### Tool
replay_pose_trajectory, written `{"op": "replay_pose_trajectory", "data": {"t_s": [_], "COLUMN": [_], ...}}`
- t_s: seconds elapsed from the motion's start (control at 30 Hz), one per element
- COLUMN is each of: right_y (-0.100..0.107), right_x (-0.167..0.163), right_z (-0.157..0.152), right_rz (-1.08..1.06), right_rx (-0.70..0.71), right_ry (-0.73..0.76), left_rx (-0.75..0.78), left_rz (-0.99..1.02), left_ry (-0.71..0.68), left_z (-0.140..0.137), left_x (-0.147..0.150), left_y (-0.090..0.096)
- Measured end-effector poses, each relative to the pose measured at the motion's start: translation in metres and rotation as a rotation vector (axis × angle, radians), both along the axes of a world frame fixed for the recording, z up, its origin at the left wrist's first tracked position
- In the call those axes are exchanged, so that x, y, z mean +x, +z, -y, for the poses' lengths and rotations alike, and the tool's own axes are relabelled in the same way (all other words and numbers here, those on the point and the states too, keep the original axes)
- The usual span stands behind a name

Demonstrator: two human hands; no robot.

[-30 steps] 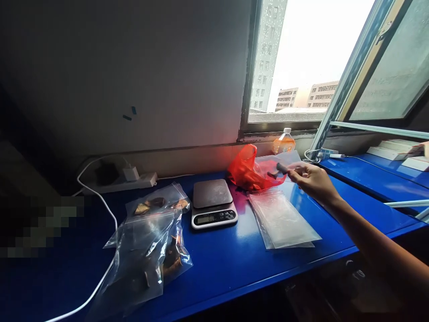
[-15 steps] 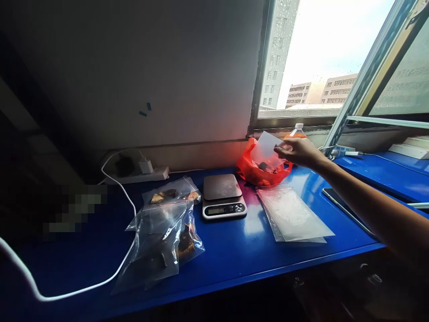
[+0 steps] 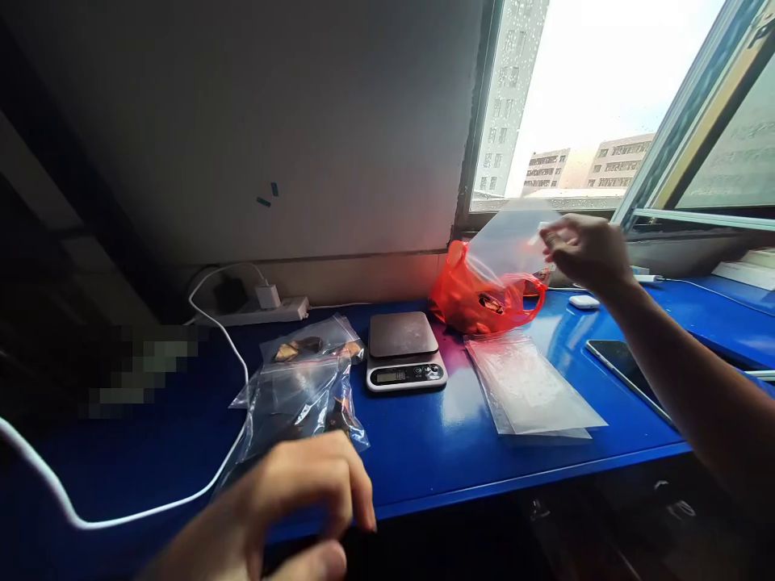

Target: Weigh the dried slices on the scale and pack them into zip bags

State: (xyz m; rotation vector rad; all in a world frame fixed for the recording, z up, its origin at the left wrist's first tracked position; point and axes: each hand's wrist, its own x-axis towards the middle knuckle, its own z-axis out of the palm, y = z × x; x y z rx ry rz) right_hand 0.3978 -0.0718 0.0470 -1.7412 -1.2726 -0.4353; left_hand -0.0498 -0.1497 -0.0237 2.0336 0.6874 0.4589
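My right hand (image 3: pixel 588 248) is closed, pinching a translucent plastic bag (image 3: pixel 513 236) by its right side above a red plastic carrier bag (image 3: pixel 461 294). Dark dried pieces (image 3: pixel 492 303) show at the carrier bag's mouth. Below it lies a stack of flat plastic bags (image 3: pixel 533 387). My left hand (image 3: pixel 303 496) hovers at the desk's front edge, fingers bent and thumb apart, holding nothing. Beyond it are filled zip bags (image 3: pixel 296 395) with brown dried pieces, partly hidden by the hand. A digital kitchen scale (image 3: pixel 404 347) stands in the middle with a bare platform.
A phone (image 3: pixel 630 371) lies under my right forearm, with a small white case (image 3: pixel 584 302) behind it. At the back left, a charger sits in a power strip (image 3: pixel 291 310). Its white cable (image 3: pixel 233 355) loops across the blue desk (image 3: pixel 417 452). A window is behind.
My right hand has lifted up and to the right with the plastic bag, more of which now shows. My left hand has entered from below, in front of the filled bags.
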Motion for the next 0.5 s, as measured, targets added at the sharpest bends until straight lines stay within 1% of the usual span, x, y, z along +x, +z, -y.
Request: {"op": "replay_pose_trajectory", "data": {"t_s": [0.07,0.1,0.13,0.17,0.23,0.3,0.33,0.4,0.5], "right_y": [-0.002,-0.005,-0.010,-0.015,-0.027,-0.041,-0.048,-0.062,-0.080], "right_x": [-0.011,-0.020,-0.032,-0.046,-0.079,-0.112,-0.126,-0.148,-0.162], "right_z": [0.016,0.023,0.029,0.032,0.032,0.024,0.019,0.008,0.000], "right_rz": [-0.228,-0.358,-0.486,-0.599,-0.751,-0.812,-0.835,-0.909,-1.000], "right_rx": [0.246,0.335,0.385,0.376,0.252,0.118,0.078,0.046,0.007], "right_ry": [0.023,0.076,0.159,0.284,0.564,0.755,0.823,0.927,1.033], "left_rx": [0.072,0.079,0.085,0.096,0.092,-0.001,-0.029,-0.085,-0.168], "left_rz": [0.122,0.136,0.137,0.141,0.160,0.214,0.271,0.448,0.661], "left_ry": [0.052,0.115,0.205,0.277,0.318,0.363,0.389,0.478,0.595], "left_z": [-0.020,-0.031,-0.043,-0.055,-0.077,-0.098,-0.107,-0.122,-0.138], "left_x": [0.015,0.026,0.038,0.050,0.073,0.089,0.094,0.097,0.090], "left_y": [0.019,0.027,0.032,0.036,0.037,0.032,0.028,0.020,0.011]}}
